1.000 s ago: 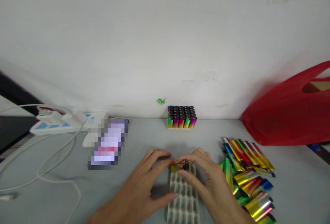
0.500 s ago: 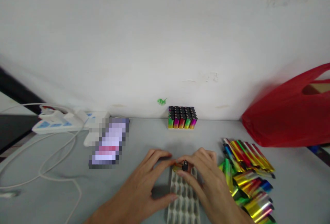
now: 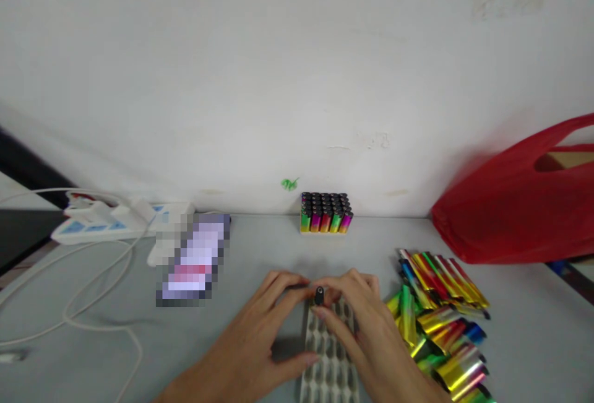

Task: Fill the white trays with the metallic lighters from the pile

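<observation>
Your right hand [image 3: 359, 307] has its fingers pinched narrow around a black-capped lighter [image 3: 319, 295], upright at the far left corner of the pale, cupped tray [image 3: 330, 353]; your fingers hide its lower end, so you cannot tell how deep it sits. Your left hand [image 3: 271, 322] is spread wide — thumb at the tray's left edge, fingertips near the lighter.

The phone [image 3: 195, 260] screen is blurred into blocks, too coarse to read. Above the grey desk [image 3: 260, 245], the white wall [image 3: 278, 81] carries a green scribble [image 3: 290, 184].

Against that wall stands a packed block of lighters [image 3: 326, 212]. Shiny loose lighters [image 3: 440, 329] lie heaped beside your right hand, a red bag [image 3: 515, 211] behind them; a white power strip [image 3: 125, 223] and cables [image 3: 99, 327] are on your left.
</observation>
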### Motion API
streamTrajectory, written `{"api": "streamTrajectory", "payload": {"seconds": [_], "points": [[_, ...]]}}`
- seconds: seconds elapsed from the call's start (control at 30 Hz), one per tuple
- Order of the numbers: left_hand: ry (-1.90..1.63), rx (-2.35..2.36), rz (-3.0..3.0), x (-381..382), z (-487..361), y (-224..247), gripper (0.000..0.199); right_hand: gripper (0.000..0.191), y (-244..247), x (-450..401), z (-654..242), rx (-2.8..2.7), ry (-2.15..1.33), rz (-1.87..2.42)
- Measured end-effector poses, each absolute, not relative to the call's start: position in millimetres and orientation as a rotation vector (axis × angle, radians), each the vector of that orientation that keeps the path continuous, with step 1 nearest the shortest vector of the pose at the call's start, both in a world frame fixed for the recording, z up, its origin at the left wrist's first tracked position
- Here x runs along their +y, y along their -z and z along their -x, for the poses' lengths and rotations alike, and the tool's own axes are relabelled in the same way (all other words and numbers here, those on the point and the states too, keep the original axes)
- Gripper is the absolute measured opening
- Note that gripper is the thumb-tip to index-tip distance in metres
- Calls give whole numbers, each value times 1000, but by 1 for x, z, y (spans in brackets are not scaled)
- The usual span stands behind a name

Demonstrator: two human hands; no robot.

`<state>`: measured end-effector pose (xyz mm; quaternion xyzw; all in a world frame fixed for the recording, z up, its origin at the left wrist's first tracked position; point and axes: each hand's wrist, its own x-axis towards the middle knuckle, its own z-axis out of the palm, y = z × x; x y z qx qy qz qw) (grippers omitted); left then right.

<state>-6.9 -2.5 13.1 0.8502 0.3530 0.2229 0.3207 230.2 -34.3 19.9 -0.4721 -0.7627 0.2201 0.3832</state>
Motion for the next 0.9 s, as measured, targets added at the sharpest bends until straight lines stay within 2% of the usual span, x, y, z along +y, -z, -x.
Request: {"api": "streamTrajectory", "payload": {"seconds": [0.2, 0.37, 0.5, 0.67, 0.9], "points": [[-571, 958, -2216, -4, 7, -12, 74, 41, -26, -38, -237, -1985, -484, 1249], [-579, 1006, -2133, -7, 9, -7, 108, 13, -37, -30, -257, -2010, -49, 1517], [-574, 1002, -2077, -9, 11, -4, 124, 12, -41, -27, -278, -2018, 347, 1963], [-565, 1025, -2035, -11, 11, -8, 116, 16, -38, -49, -294, -1990, 648, 2204], [-539, 1028, -2030, -10, 11, -8, 113, 4, -28, -62, -300, -2087, 595, 2129]]}}
